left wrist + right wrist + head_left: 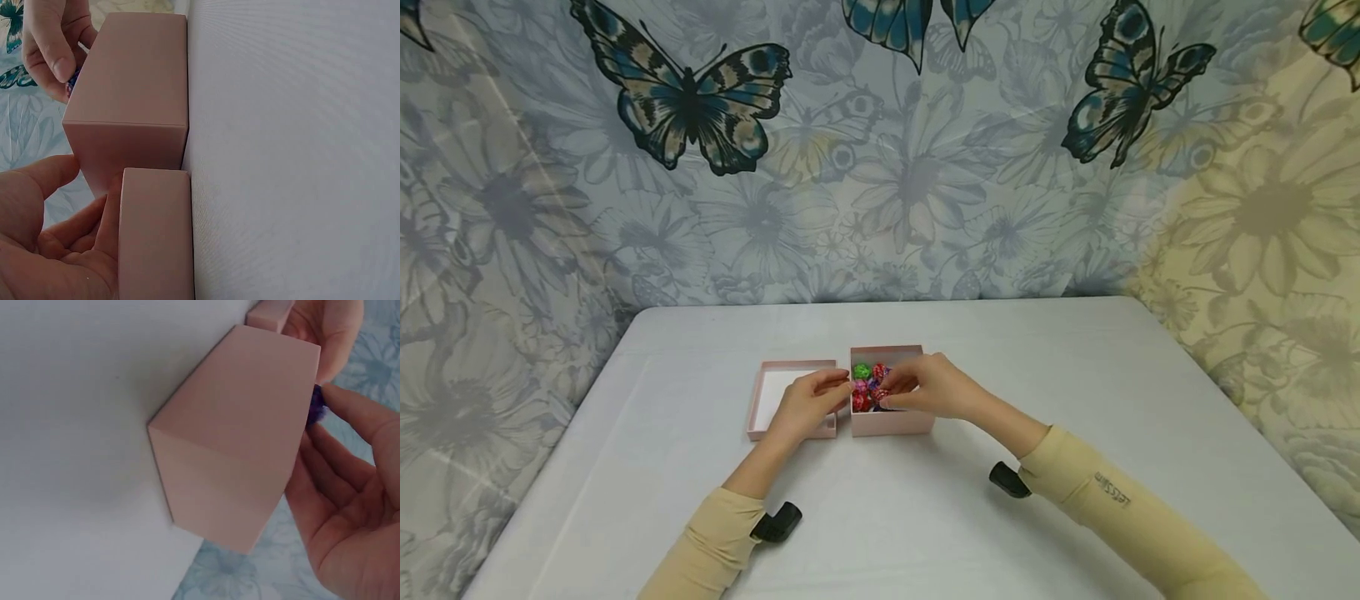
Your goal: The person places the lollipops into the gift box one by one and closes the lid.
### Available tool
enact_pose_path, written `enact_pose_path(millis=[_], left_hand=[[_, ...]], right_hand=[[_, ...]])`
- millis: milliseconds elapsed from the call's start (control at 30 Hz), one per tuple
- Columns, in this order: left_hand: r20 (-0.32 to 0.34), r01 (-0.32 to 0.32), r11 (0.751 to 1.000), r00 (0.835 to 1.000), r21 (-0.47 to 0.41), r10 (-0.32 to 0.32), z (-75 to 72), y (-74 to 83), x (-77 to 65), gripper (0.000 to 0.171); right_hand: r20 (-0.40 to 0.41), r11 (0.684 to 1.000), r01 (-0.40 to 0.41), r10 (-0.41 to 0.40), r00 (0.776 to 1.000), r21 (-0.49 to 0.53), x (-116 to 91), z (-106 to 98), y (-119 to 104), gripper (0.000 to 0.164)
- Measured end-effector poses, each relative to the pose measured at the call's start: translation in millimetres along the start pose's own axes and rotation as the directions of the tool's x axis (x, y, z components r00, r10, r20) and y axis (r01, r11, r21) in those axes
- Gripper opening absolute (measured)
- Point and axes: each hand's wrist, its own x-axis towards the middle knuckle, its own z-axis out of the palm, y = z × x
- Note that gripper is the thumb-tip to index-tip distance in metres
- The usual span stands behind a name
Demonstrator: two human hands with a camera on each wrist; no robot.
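Note:
A pink open box (892, 425) holds several round candies (862, 400) in shiny red, green and purple wrappers. Over its right side reaches my right hand (934, 387), thumb and fingers bent down into the opening. In the right wrist view the thumb and fingers pinch a purple wrapped candy (317, 405) at the box rim. My left hand (808, 404) lies over the box lid (756, 408), its thumb and fingertips at the box's left wall (131, 147). The lid lies beside the box, white inside facing up.
Box and lid stand near the middle of a white-covered table (880, 517). Behind it hangs a floral cloth (917, 183) with butterflies. A black wrist device (777, 523) sits at the left sleeve, another black device (1009, 480) at the right.

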Motion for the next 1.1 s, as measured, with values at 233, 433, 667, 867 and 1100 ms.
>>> enact_pose_path(millis=[233,433,667,867,1100], left_hand=[[0.003,-0.014,0.999,1.0,-0.031,0.014,0.1,0.8,1.7,0.038],[0.004,-0.013,1.0,1.0,-0.023,0.013,0.3,1.1,1.8,0.038],[-0.002,-0.011,1.0,1.0,-0.014,0.011,0.4,2.0,1.7,0.037],[-0.003,-0.013,1.0,1.0,-0.012,0.013,0.2,-0.4,2.7,0.038],[-0.005,-0.004,1.0,1.0,0.029,0.004,0.5,6.3,-2.2,0.04]], right_hand=[[0.119,0.997,-0.005,0.015,0.993,-0.08,12.7,-4.7,-2.1,0.011],[0.181,0.998,-0.035,0.043,0.983,-0.045,18.5,-6.7,1.5,0.009],[0.165,1.0,-0.017,0.019,0.986,-0.014,18.7,-3.2,6.2,0.009],[0.137,1.0,0.028,-0.028,0.99,0.0,13.9,-1.7,7.6,0.009],[0.057,0.998,0.064,-0.062,0.996,-0.023,8.0,0.9,10.4,0.011]])
